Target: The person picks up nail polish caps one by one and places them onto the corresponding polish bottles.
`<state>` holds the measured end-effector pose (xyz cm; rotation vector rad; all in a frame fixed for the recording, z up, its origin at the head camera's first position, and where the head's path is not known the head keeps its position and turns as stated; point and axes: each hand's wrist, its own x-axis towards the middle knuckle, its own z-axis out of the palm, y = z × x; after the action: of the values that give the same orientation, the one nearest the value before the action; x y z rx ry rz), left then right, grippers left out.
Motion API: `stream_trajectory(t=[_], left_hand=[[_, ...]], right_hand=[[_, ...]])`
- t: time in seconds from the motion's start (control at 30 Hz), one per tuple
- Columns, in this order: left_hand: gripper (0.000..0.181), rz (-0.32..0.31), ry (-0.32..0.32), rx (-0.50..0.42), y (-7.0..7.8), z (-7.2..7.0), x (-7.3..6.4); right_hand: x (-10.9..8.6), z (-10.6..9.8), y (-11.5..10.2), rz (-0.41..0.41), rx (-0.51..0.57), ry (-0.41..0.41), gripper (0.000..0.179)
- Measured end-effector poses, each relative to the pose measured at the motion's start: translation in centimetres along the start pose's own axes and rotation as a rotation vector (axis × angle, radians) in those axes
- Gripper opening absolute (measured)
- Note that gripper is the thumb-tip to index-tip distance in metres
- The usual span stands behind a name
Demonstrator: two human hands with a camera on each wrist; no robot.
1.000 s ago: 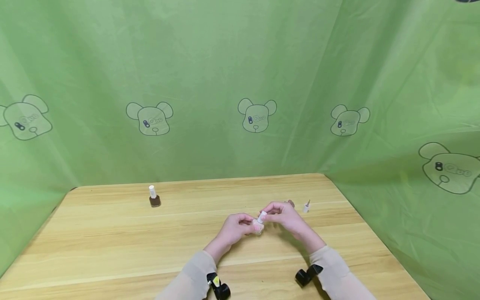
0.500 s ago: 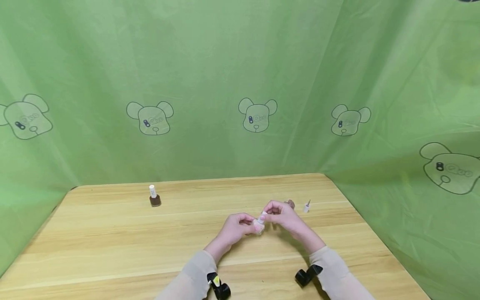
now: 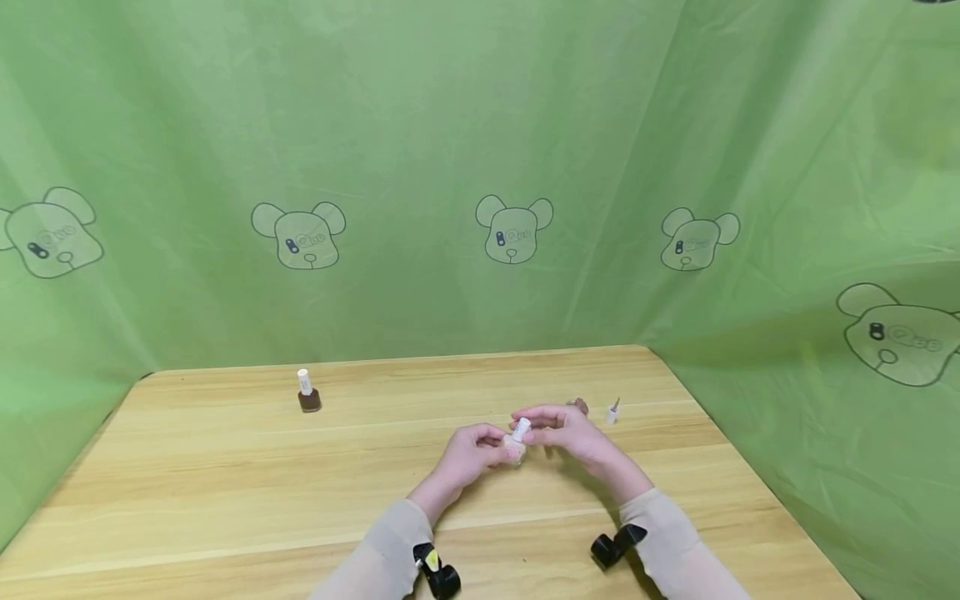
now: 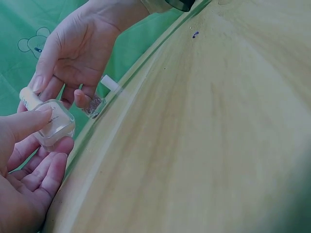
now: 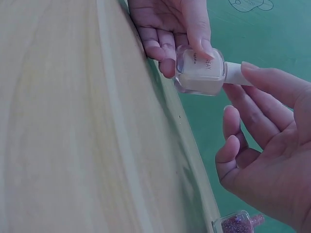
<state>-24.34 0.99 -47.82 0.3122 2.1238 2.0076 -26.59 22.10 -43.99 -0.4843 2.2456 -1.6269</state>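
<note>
A small square nail polish bottle [image 3: 514,452] with pale pink polish is held a little above the table between the two hands. My left hand [image 3: 467,457] pinches its glass body, thumb across the printed front, as the left wrist view also shows. The white cap [image 5: 234,74] sits on the bottle's neck. My right hand [image 3: 567,432] has its thumb on one side of that cap and its fingers behind it; the ring and little fingers curl loosely. The bottle [image 5: 197,80] tilts, cap towards the right hand.
Behind the right hand stands a glittery pink polish bottle [image 5: 234,224] without its cap. Its likely match, a white cap [image 3: 612,414], stands brush-up to the right. A dark brown polish bottle [image 3: 309,401] stands at back left. Green curtains surround the wooden table [image 3: 225,483].
The right fingers have closed over the cap, then loosened and reached further past it, so more of the cap shows now. The left hand keeps its hold, with the bottle barely shifted.
</note>
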Motion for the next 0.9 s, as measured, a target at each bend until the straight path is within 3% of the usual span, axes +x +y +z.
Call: stream_trajectory(t=[0.73,0.9], left_hand=[[0.028,-0.003,-0.015,-0.008,0.37,0.11,-0.41],[0.028,0.000,-0.016,-0.011,0.33,0.12,-0.33]], right_hand=[[0.01,0.75,-0.12,-0.029,-0.040,0.116,0.024],[-0.09,0.77,-0.28,-0.029,-0.034,0.115,0.027]])
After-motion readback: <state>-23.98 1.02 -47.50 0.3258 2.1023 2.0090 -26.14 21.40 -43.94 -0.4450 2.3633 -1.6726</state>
